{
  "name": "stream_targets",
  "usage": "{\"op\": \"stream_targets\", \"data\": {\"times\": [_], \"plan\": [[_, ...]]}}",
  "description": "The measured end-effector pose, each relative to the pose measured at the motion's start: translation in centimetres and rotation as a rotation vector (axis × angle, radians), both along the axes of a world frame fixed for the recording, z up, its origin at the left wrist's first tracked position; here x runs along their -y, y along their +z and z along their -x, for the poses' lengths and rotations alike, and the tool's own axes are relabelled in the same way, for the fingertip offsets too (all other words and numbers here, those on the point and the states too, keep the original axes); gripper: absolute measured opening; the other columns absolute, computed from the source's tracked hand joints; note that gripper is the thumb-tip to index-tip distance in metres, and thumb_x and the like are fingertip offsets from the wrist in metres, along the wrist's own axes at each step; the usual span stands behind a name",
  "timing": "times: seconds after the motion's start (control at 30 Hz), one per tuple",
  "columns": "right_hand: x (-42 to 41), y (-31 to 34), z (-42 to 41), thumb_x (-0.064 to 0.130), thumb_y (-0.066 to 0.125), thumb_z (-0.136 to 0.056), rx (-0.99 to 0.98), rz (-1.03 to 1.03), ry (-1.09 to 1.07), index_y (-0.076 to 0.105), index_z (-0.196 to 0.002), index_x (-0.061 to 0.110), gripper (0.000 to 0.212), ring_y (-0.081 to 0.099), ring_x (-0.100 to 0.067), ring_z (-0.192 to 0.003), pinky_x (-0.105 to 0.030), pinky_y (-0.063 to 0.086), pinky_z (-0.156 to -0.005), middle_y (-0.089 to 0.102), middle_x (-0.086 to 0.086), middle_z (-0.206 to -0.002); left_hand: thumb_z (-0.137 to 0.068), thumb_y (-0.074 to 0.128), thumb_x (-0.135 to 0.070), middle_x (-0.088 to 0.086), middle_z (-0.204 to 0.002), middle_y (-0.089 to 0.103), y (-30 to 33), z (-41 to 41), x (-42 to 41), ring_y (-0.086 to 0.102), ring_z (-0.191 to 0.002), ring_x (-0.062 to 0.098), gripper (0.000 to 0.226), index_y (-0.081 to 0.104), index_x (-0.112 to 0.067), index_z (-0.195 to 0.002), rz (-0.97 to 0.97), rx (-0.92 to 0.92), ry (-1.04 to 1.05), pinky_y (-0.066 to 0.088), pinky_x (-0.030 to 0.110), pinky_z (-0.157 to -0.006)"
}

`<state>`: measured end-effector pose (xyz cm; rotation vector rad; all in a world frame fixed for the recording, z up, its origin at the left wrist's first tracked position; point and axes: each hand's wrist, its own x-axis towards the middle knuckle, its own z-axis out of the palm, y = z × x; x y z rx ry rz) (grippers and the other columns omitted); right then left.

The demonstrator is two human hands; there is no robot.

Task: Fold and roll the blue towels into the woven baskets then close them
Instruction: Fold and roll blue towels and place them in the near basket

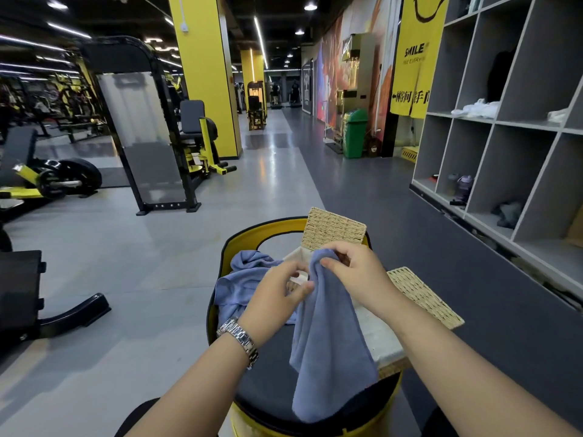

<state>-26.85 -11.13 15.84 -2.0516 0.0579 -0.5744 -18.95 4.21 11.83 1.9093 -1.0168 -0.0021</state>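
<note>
A blue towel [331, 348] hangs lengthwise in front of me over a black-topped yellow stool [271, 386]. My right hand [356, 272] pinches its top edge. My left hand [277, 294], with a metal watch on the wrist, grips the same towel just below and to the left. A second blue towel [243, 279] lies crumpled on the stool's far left. Behind my hands stands an open woven basket with a white lining [298, 257], its lid [334, 228] raised. Another woven lid [422, 294] lies to the right over a light-lined basket [378, 342].
Grey cubby shelves [504, 127] line the right wall with bottles and clothes inside. Gym machines [151, 130] and a black bench [22, 294] stand on the left. A wide grey floor aisle runs ahead past yellow pillars [205, 74] and a green bin [355, 134].
</note>
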Motion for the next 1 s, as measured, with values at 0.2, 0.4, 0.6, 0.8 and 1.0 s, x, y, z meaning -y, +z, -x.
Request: {"op": "stream_targets", "data": {"times": [0.2,0.4,0.6,0.8,1.0], "plan": [[0.2,-0.3,-0.1,0.009,0.058,-0.090,0.022,-0.022,-0.042,0.068,-0.081,0.022,0.018,0.055,0.006,-0.071,-0.008,0.041,-0.063,0.064,0.011,-0.076,-0.091,0.049,-0.039,0.007,-0.089,0.059,-0.8,0.5,0.5,0.058,-0.081,0.024,0.012,0.054,-0.029,-0.096,-0.004,-0.096,-0.108,0.050,0.043,-0.077],[0.9,-0.2,0.1,0.008,0.057,-0.091,0.042,-0.062,-0.099,0.070,-0.088,0.016,0.015,0.062,-0.012,-0.084,-0.026,0.049,-0.073,0.070,0.000,-0.086,-0.091,0.056,-0.040,0.000,-0.063,0.043,-2.0,0.7,0.5,0.036,-0.054,0.005,0.037,0.049,-0.012,-0.068,-0.405,0.026,-0.174,0.029,0.022,-0.052],[2.4,0.9,0.2,0.010,0.055,-0.092,0.081,-0.088,-0.159,0.069,-0.082,0.024,0.022,0.063,-0.011,-0.081,-0.022,0.048,-0.071,0.070,0.005,-0.082,-0.072,0.057,-0.066,0.005,-0.108,0.055,-5.2,-0.9,-1.6,0.051,-0.096,0.022,0.056,0.063,-0.011,-0.084,-0.805,0.182,-0.132,0.047,0.041,-0.084],[4.9,0.4,0.3,0.008,0.057,-0.090,0.115,-0.104,-0.248,0.071,-0.082,0.022,0.022,0.061,-0.012,-0.078,-0.028,0.047,-0.072,0.070,0.004,-0.080,-0.079,0.063,-0.052,0.000,-0.112,0.059,-4.6,-2.5,-4.6,0.055,-0.100,0.022,0.040,0.064,-0.017,-0.099,-1.011,0.335,0.053,0.040,0.030,-0.073],[7.2,-1.0,0.7,0.008,0.059,-0.089,0.091,-0.081,-0.327,0.071,-0.085,0.021,0.018,0.062,-0.017,-0.081,-0.030,0.046,-0.072,0.070,0.002,-0.084,-0.092,0.048,-0.031,-0.001,-0.079,0.060,-1.1,-4.3,-6.2,0.058,-0.078,0.023,0.018,0.063,-0.024,-0.084,-0.918,0.364,0.297,0.046,0.032,-0.065]]}}
